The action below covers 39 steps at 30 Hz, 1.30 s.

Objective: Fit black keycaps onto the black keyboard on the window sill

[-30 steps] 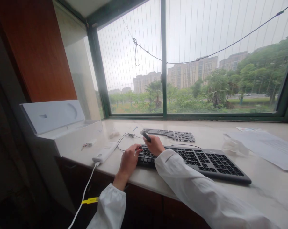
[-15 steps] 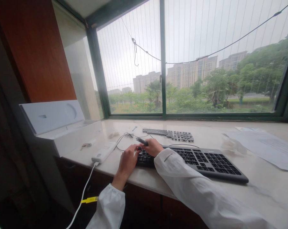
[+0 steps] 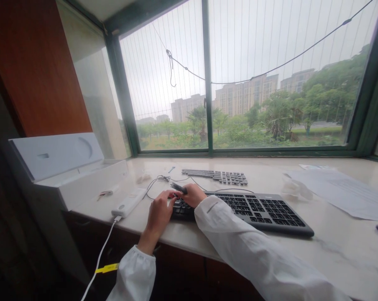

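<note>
A black keyboard (image 3: 245, 209) lies along the counter, most of its key positions showing bare sockets without caps. At its left end, my left hand (image 3: 159, 211) is closed, thumb and fingertips together by a small red thing (image 3: 174, 195) too small to make out. My right hand (image 3: 193, 195) reaches over the same end, fingers wrapped round a dark pen-like tool (image 3: 179, 187), whose kind I cannot tell. The two hands' fingertips nearly meet above the keys. Behind the keyboard, loose dark keycaps (image 3: 229, 177) are laid out in rows.
A white power strip (image 3: 129, 202) with a white cable (image 3: 99, 253) sits left of my hands. Further left stands an open white box (image 3: 91, 184). A thin black cord (image 3: 162, 178) coils behind. Paper sheets (image 3: 339, 194) and crumpled clear plastic (image 3: 297, 190) lie right.
The whole view has shifted slightly, so the scene sits further left, and a dark object's edge now shows at the far right. Both hands keep nearly the same pose at the keyboard.
</note>
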Available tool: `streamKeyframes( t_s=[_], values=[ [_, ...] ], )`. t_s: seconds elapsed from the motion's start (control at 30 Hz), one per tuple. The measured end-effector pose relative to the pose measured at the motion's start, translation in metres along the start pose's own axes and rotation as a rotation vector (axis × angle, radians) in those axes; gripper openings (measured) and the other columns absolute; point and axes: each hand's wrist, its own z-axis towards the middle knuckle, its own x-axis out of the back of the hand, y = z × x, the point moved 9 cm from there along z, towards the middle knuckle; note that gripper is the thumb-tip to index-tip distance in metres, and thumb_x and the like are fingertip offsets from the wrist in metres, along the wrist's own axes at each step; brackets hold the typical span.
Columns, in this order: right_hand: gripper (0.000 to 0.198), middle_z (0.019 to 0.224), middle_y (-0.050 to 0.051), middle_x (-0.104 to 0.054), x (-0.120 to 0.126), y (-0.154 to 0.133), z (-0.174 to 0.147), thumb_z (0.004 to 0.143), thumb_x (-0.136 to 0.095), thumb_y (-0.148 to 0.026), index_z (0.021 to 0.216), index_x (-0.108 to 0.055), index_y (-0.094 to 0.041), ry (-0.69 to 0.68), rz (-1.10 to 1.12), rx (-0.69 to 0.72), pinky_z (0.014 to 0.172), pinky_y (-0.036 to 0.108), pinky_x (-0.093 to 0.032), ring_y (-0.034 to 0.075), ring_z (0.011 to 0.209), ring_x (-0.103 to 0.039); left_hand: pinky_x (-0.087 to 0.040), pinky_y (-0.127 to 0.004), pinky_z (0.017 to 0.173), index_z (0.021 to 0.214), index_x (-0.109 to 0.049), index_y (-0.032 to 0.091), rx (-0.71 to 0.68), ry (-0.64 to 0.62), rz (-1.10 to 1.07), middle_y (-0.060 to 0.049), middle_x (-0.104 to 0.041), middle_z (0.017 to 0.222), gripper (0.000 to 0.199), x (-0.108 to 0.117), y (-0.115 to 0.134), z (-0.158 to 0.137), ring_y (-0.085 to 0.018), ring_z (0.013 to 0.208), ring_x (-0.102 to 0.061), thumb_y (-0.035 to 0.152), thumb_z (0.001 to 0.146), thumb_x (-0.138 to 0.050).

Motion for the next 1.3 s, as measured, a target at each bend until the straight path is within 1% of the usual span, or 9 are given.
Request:
streamKeyframes(
  t_s=[0.3, 0.5, 0.63, 0.77, 0.83, 1.0, 1.07, 1.17, 1.3],
  values=[
    [0.032, 0.067, 0.004, -0.067, -0.003, -0.005, -0.001, 0.083, -0.055, -0.042, 0.073, -0.072, -0.016, -0.019, -0.064, -0.003, 0.054, 0.022, -0.030, 0.012, 0.062, -0.053, -0.046, -0.030, 0.077, 0.096, -0.063, 0.024, -0.026, 0.021, 0.021, -0.002, -0.068, 0.092, 0.015, 0.002, 0.003, 0.000, -0.019, 0.086, -0.063, 0.027, 0.086, -0.053],
    [0.029, 0.084, 0.007, -0.071, 0.003, -0.005, -0.006, 0.085, -0.048, -0.038, 0.089, -0.072, -0.021, -0.006, -0.149, -0.052, 0.063, 0.024, -0.040, 0.017, 0.076, -0.063, -0.046, -0.028, 0.071, 0.093, -0.062, 0.025, 0.114, 0.073, 0.062, 0.000, -0.070, 0.089, 0.018, 0.013, -0.014, 0.003, -0.019, 0.077, -0.065, 0.039, 0.083, -0.057],
    [0.025, 0.089, 0.012, -0.070, 0.007, 0.002, -0.008, 0.079, -0.054, -0.033, 0.092, -0.071, -0.019, 0.019, -0.295, -0.099, 0.064, 0.030, -0.046, 0.023, 0.079, -0.066, -0.046, -0.029, 0.070, 0.092, -0.063, 0.024, 0.203, 0.122, 0.176, -0.001, -0.072, 0.089, 0.020, 0.031, -0.026, 0.023, -0.021, 0.079, -0.065, 0.039, 0.080, -0.060],
    [0.024, 0.091, 0.015, -0.069, 0.002, 0.006, -0.008, 0.074, -0.058, -0.028, 0.090, -0.070, -0.016, -0.033, -0.369, -0.098, 0.065, 0.032, -0.048, 0.027, 0.083, -0.066, -0.046, -0.028, 0.072, 0.090, -0.065, 0.022, 0.238, 0.125, 0.214, -0.001, -0.072, 0.084, 0.021, 0.037, -0.028, 0.066, -0.021, 0.082, -0.066, 0.039, 0.077, -0.062],
    [0.024, 0.092, 0.016, -0.069, 0.002, 0.008, -0.008, 0.075, -0.058, -0.028, 0.091, -0.070, -0.015, -0.043, -0.376, -0.106, 0.067, 0.032, -0.049, 0.026, 0.084, -0.066, -0.045, -0.026, 0.071, 0.091, -0.067, 0.022, 0.218, 0.086, 0.198, 0.000, -0.072, 0.082, 0.023, 0.026, -0.028, 0.092, -0.020, 0.081, -0.066, 0.040, 0.077, -0.062],
    [0.027, 0.093, 0.016, -0.069, 0.004, 0.011, -0.008, 0.076, -0.057, -0.032, 0.093, -0.070, -0.016, -0.047, -0.380, -0.121, 0.068, 0.035, -0.050, 0.027, 0.085, -0.066, -0.045, -0.023, 0.073, 0.094, -0.072, 0.022, 0.143, -0.143, 0.203, -0.002, -0.073, 0.086, 0.027, -0.033, -0.045, 0.149, -0.017, 0.083, -0.065, 0.041, 0.076, -0.064],
    [0.027, 0.091, 0.016, -0.069, 0.005, 0.010, -0.008, 0.074, -0.057, -0.031, 0.092, -0.070, -0.016, -0.035, -0.393, -0.107, 0.067, 0.035, -0.050, 0.028, 0.084, -0.067, -0.045, -0.022, 0.073, 0.096, -0.072, 0.022, 0.139, -0.237, 0.216, -0.002, -0.073, 0.090, 0.029, -0.057, -0.059, 0.162, -0.017, 0.083, -0.064, 0.042, 0.076, -0.063],
    [0.025, 0.088, 0.016, -0.070, 0.005, 0.006, -0.007, 0.073, -0.057, -0.028, 0.091, -0.070, -0.015, -0.022, -0.409, -0.084, 0.066, 0.036, -0.050, 0.028, 0.082, -0.067, -0.045, -0.023, 0.073, 0.093, -0.074, 0.023, 0.128, -0.298, 0.221, -0.003, -0.073, 0.091, 0.028, -0.084, -0.074, 0.176, -0.017, 0.082, -0.064, 0.042, 0.074, -0.065],
    [0.023, 0.085, 0.015, -0.070, 0.005, 0.007, -0.007, 0.073, -0.057, -0.027, 0.089, -0.070, -0.016, -0.009, -0.425, -0.082, 0.065, 0.035, -0.050, 0.027, 0.081, -0.067, -0.046, -0.023, 0.075, 0.089, -0.075, 0.025, 0.088, -0.369, 0.211, -0.001, -0.073, 0.086, 0.023, -0.117, -0.082, 0.186, -0.017, 0.083, -0.064, 0.039, 0.072, -0.068]
  ],
)
